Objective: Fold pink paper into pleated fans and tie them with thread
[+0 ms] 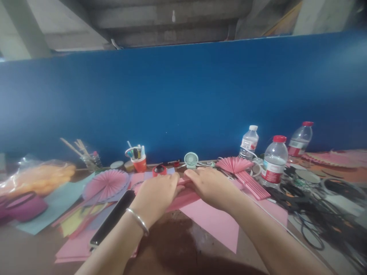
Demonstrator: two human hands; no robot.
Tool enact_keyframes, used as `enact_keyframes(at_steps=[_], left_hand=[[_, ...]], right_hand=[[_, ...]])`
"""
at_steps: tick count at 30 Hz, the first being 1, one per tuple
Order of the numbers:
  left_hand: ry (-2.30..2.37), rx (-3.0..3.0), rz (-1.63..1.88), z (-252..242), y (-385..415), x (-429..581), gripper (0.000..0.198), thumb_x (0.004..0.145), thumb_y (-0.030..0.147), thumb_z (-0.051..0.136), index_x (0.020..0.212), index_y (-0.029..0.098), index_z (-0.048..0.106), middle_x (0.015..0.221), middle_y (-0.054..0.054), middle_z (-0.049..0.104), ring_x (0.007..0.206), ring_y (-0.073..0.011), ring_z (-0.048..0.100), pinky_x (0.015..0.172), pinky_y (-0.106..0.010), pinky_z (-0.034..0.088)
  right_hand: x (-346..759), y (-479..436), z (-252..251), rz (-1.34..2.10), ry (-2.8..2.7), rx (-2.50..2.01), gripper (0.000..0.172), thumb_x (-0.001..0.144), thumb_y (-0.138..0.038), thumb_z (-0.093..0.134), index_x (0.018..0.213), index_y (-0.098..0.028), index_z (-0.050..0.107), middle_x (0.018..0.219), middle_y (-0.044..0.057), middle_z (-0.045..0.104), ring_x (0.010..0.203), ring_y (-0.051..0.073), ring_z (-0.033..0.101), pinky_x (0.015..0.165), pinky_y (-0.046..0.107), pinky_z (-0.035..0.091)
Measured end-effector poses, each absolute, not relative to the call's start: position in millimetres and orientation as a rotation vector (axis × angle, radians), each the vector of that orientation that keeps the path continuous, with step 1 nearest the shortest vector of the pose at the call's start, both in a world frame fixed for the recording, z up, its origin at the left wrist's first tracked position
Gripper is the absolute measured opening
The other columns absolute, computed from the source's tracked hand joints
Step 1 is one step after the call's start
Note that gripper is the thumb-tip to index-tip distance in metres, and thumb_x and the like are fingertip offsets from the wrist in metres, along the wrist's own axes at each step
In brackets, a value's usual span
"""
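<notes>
My left hand (156,195), with a silver bangle at the wrist, and my right hand (211,187) meet at the middle of the table. Between them is a sheet of pink paper (183,198), its upper edge pinched in a narrow fold by the fingers of both. Part of that fold is hidden behind my fingers. Under my right forearm lies a flat, pale pink sheet (215,221). Just beyond the hands stand a small round fan (191,159) and a red roll-shaped item (159,170). A dark phone-like slab (113,217) lies beside my left wrist.
To the left are a pink paper rosette (106,184), a teal sheet (57,202) and a purple roll (25,206). A red cup of pens (139,164) stands at the back. Pleated pink paper (252,185), a water bottle (273,164) and tangled cables (312,225) are at right.
</notes>
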State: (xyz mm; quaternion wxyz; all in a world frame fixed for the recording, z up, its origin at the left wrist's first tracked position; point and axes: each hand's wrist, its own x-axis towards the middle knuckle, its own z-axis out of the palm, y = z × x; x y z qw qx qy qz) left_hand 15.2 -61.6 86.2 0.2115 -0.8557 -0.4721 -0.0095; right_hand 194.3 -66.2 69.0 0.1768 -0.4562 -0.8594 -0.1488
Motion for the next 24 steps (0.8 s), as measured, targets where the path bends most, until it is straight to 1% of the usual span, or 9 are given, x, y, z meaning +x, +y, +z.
enact_keyframes(at_steps=[2,4,6,9,13,17,20,24], left_hand=[[-1.263,-2.413,-0.075,89,-62,13,0.022,0.09,0.033,0.033,0.084,0.017,0.047,0.07,-0.002,0.059,0.058,-0.0199,0.058,0.049,-0.028,0.037],[-1.211,-2.434,-0.134,91,-62,10,0.019,0.09,0.028,0.032,0.082,0.018,0.046,0.074,-0.002,0.058,0.06,-0.0186,0.057,0.051,-0.028,0.037],[-1.19,-2.445,-0.141,93,-63,8,0.02,0.09,0.026,0.031,0.08,0.018,0.046,0.074,-0.001,0.057,0.059,-0.0174,0.056,0.05,-0.028,0.036],[-1.211,-2.478,-0.09,94,-64,7,0.024,0.09,0.028,0.031,0.077,0.018,0.047,0.068,-0.001,0.056,0.056,-0.0161,0.055,0.05,-0.027,0.036],[-1.172,-2.494,-0.012,92,-65,6,0.031,0.091,0.033,0.029,0.077,0.016,0.052,0.065,-0.003,0.057,0.057,-0.0171,0.056,0.054,-0.028,0.037],[-1.142,-2.54,0.014,90,-65,5,0.032,0.09,0.029,0.031,0.078,0.015,0.057,0.064,-0.004,0.059,0.055,-0.0166,0.056,0.056,-0.028,0.038],[-1.192,-2.553,-0.036,92,-65,7,0.038,0.09,0.03,0.028,0.072,0.016,0.058,0.06,-0.004,0.059,0.053,-0.0164,0.055,0.054,-0.028,0.036],[-1.278,-2.59,-0.068,96,-67,12,0.047,0.091,0.035,0.023,0.065,0.017,0.057,0.055,-0.003,0.058,0.051,-0.0158,0.054,0.052,-0.028,0.034]], right_hand=[[199,-67,72,-0.413,-2.442,-1.331,0.016,0.082,-0.013,0.038,0.094,-0.019,0.047,0.07,0.002,0.058,0.061,0.015,0.051,0.051,0.026,0.027],[204,-66,74,-0.385,-2.462,-1.357,0.017,0.082,-0.015,0.038,0.095,-0.02,0.047,0.07,0.002,0.059,0.059,0.015,0.051,0.049,0.025,0.025],[208,-65,76,-0.352,-2.484,-1.379,0.017,0.081,-0.014,0.039,0.093,-0.022,0.048,0.07,0.001,0.059,0.058,0.014,0.052,0.048,0.024,0.024],[212,-65,78,-0.295,-2.517,-1.363,0.015,0.08,-0.013,0.04,0.087,-0.023,0.05,0.07,-0.001,0.06,0.059,0.013,0.052,0.049,0.024,0.024],[213,-68,81,-0.231,-2.542,-1.344,0.013,0.079,-0.014,0.043,0.082,-0.022,0.051,0.068,-0.002,0.06,0.056,0.011,0.05,0.047,0.023,0.021],[214,-70,84,-0.218,-2.581,-1.345,0.013,0.08,-0.015,0.042,0.08,-0.022,0.053,0.066,-0.003,0.06,0.053,0.011,0.048,0.046,0.023,0.019],[212,-69,85,-0.269,-2.59,-1.328,0.014,0.08,-0.013,0.042,0.079,-0.022,0.054,0.067,-0.002,0.06,0.056,0.012,0.049,0.048,0.023,0.02],[206,-72,85,-0.365,-2.516,-1.258,0.017,0.077,-0.008,0.044,0.074,-0.019,0.056,0.069,0.0,0.06,0.066,0.014,0.051,0.059,0.025,0.027]])
